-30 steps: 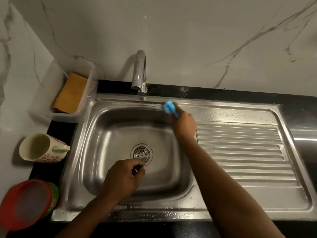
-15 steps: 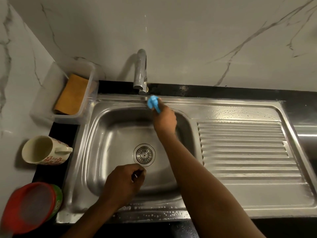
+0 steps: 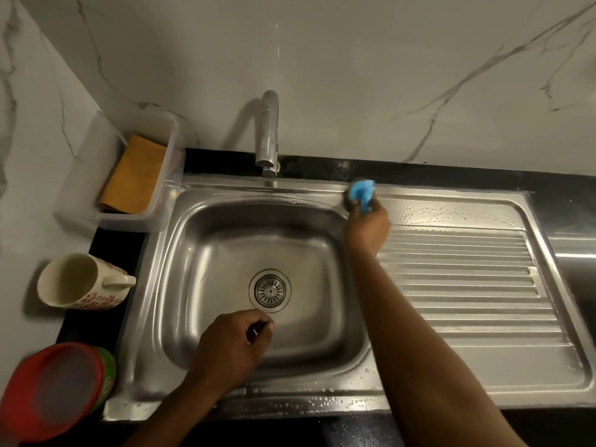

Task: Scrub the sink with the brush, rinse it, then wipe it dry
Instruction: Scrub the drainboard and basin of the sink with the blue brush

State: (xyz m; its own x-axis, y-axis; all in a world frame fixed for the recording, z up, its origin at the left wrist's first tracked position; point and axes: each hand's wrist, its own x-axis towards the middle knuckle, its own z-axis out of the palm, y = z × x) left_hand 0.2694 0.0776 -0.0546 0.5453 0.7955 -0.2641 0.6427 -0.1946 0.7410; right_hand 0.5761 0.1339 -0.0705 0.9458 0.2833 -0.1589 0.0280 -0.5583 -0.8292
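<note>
Right-hand grip (image 3: 367, 227) clenched round the small blue plastic scrubbing brush (image 3: 362, 191), pressed on the back rim of the stainless-steel sink (image 3: 225, 188) at the basin's right corner. Half a second ago it was below the chrome tap (image 3: 269, 133) — scrubbing evidently continues, with rinsing not begun. Left-hand grip (image 3: 229, 346) curled over the basin; contents indiscernible. Clear plastic tub (image 3: 96, 217) holds a folded orange cloth (image 3: 135, 175) — cream floral mug (image 3: 80, 282) lies sideways, empty.

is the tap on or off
Off: no stream falls from the tap spout into the sink basin.
</note>
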